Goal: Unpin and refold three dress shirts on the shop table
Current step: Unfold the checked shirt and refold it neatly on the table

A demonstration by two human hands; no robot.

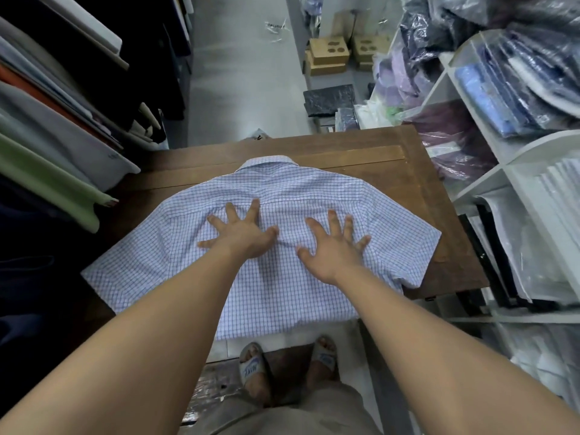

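We're looking down our own arms here: the left forearm (150, 324) and the right forearm (423, 324) are both bare right to the frame's edge. The left hand (243, 238) and the right hand (334, 255) are bare too. Lower down there's a creased khaki-grey garment (282, 416); shorts or trousers, we can't tell. On the feet, grey slide sandals. The left sandal (251, 367) carries blue NIKE lettering across its broad strap, and the right sandal (326, 356) shows a blue mark too blurred to read. Toes (328, 342) bare at the front.
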